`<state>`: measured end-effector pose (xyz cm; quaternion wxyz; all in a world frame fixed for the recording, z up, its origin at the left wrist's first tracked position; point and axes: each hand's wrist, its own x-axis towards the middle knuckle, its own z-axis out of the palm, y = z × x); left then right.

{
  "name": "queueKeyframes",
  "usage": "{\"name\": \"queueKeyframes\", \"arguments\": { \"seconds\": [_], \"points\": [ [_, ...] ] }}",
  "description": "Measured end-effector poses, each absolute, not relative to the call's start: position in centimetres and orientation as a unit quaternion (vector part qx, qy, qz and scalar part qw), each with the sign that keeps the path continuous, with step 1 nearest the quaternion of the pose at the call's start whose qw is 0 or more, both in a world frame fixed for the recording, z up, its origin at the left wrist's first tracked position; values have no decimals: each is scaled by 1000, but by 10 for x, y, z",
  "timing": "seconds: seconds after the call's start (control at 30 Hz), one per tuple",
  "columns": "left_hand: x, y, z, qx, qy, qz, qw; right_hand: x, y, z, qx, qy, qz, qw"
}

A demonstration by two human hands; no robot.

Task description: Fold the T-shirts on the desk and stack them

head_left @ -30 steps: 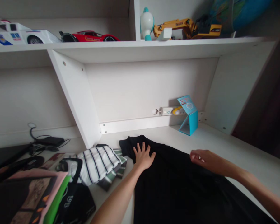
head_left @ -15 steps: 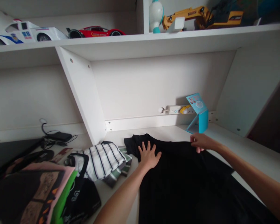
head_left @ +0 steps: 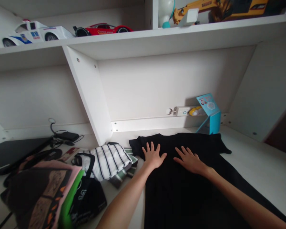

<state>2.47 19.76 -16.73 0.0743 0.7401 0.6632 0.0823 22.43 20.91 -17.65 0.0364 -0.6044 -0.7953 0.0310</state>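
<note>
A black short-sleeved T-shirt point(head_left: 181, 197) lies spread on the white desk, its neck and shoulders toward the back and both sleeves out to the sides. My left hand point(head_left: 153, 156) rests flat on it near the left shoulder, fingers spread. Palm down on the upper chest is my right hand point(head_left: 189, 160), its fingers apart and nothing in them. The lower part of the shirt runs out of view at the bottom.
Left of the shirt lie a striped white cloth point(head_left: 112, 160), a black bag point(head_left: 88, 200) and a pile of folded clothes point(head_left: 35, 190). A blue folded card stand point(head_left: 214, 122) stands behind the right sleeve, by a power strip point(head_left: 182, 111). Toy vehicles, including a red car point(head_left: 105, 30), sit on the shelf above.
My right hand has let go of the shirt's right shoulder and moved left onto the chest, flat. The right sleeve now lies spread out. My left hand stays in place on the shirt.
</note>
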Motion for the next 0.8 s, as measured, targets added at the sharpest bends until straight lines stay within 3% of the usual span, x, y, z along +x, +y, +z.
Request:
{"name": "queueKeyframes", "arguments": {
  "seconds": [0.8],
  "points": [
    [23, 198, -170, 741, 662, 85, 68, 224, 197, -189, -599, -798, -10, 67]
  ]
}}
